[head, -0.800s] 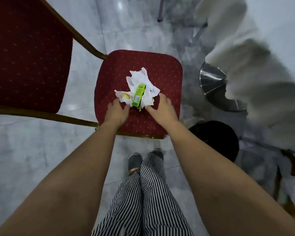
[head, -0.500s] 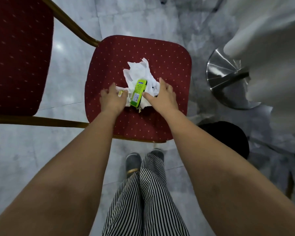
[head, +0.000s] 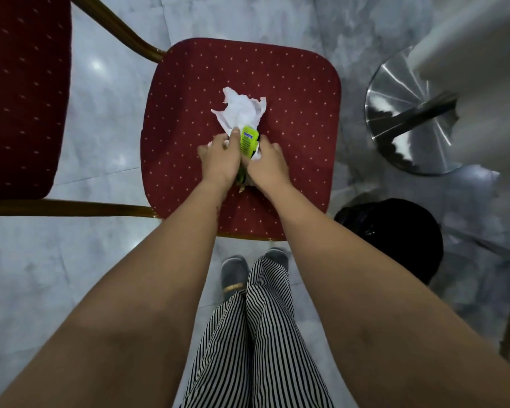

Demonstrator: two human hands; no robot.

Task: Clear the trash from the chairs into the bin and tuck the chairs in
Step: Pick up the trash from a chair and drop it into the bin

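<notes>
A red dotted chair seat lies below me. On its middle sits a heap of trash: crumpled white paper and a bright green wrapper. My left hand and my right hand press in from both sides, fingers closed around the heap with the green wrapper squeezed between them. The lower part of the trash is hidden under my hands. A black bin stands on the floor to the right of the seat's near corner.
The chair's red backrest and gold frame are at the left. A round steel table base and a white tablecloth are at the right. My striped trousers and grey shoes stand before the seat on grey marble floor.
Both hands have slid together across the seat, bunching the spread paper and green wrapper into a tight heap between them.
</notes>
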